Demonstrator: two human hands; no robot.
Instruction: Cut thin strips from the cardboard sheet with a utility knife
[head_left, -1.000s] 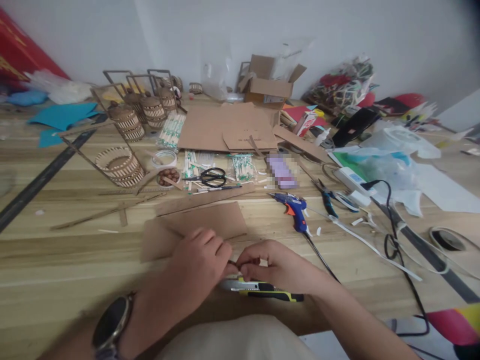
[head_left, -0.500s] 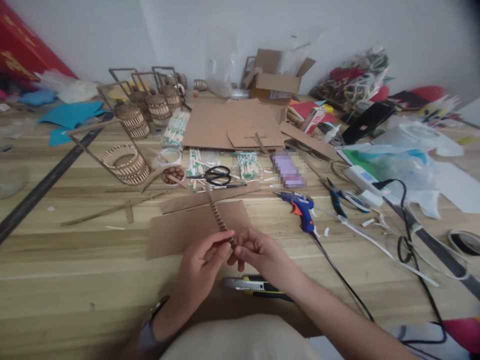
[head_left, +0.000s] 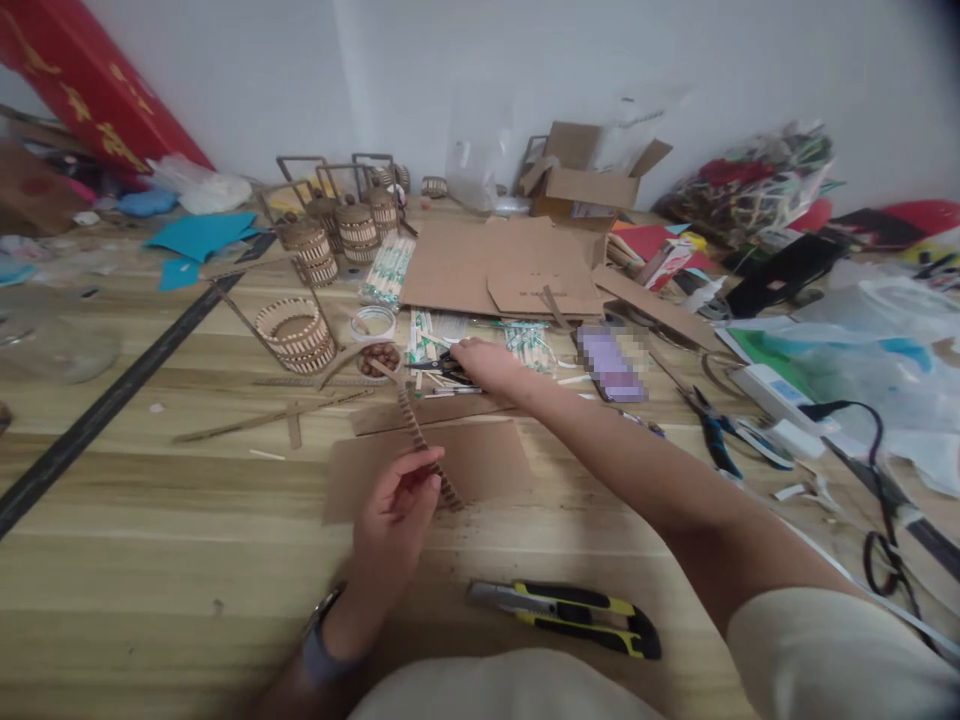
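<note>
Between the thumb and fingers of my left hand [head_left: 399, 510] is a thin ridged cardboard strip [head_left: 414, 425], slanting over a flat cardboard piece [head_left: 495, 460]. My right hand [head_left: 484, 365] reaches forward over the black scissors [head_left: 433, 367], its fingers closed at their handles, which it mostly covers. Bags of small sticks [head_left: 527, 345] lie just beyond it. Left of the scissors are a bowl of brown beads [head_left: 379, 360] and a roll of white tape [head_left: 373, 323]. A yellow and black utility knife [head_left: 570, 612] lies near my body.
Small slatted baskets [head_left: 296, 335] with handles stand at the back left. A large cardboard sheet [head_left: 480, 265] and an open box [head_left: 592, 185] are at the back. To the right lie a phone [head_left: 611, 362], pliers [head_left: 716, 430], a cable [head_left: 889, 500] and plastic bags.
My right hand has let go of the ridged strip and moved forward to the scissors. My left hand still holds the strip. The view has shifted, and my right arm now covers the glue gun.
</note>
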